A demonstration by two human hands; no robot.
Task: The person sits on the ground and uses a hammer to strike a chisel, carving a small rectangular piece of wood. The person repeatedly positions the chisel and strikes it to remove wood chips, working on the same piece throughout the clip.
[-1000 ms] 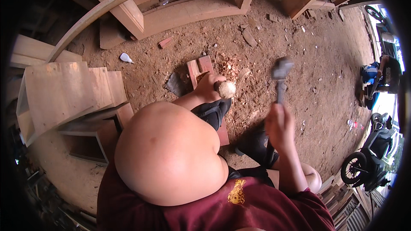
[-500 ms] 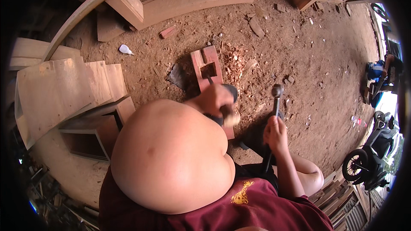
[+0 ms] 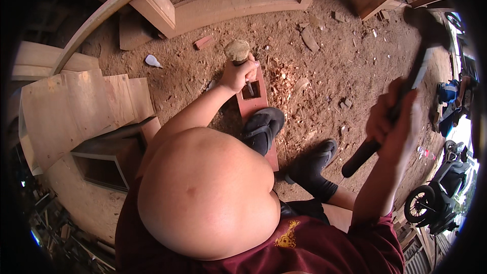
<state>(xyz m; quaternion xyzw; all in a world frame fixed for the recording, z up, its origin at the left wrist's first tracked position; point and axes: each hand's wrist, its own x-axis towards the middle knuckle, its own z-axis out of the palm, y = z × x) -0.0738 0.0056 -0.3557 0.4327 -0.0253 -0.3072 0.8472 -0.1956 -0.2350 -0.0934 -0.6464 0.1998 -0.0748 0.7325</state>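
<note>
My left hand (image 3: 237, 77) is closed round a chisel (image 3: 237, 50) with a pale, battered top. The chisel stands nearly upright, its metal blade down in a rectangular hole cut in a reddish wooden beam (image 3: 245, 104). My right hand (image 3: 390, 116) grips a hammer (image 3: 420, 68) by its dark handle. The hammer is raised at the right, well away from the chisel, its head blurred. My dark-shod foot (image 3: 265, 127) rests on the beam just nearer than the hole. The beam's far end is partly hidden by my left hand.
Wood shavings (image 3: 283, 83) lie beside the beam on the dirt floor. A small white bottle (image 3: 152, 61) lies left of it. Wooden frames (image 3: 233, 12) stand at the back, plywood sheets (image 3: 66, 96) at the left. My other foot (image 3: 317, 165), a motorcycle (image 3: 436, 187) and another person are rightward.
My left hand has moved away from me, turning the chisel from tip-far to upright with its top up. My right hand has swung the hammer up and to the right.
</note>
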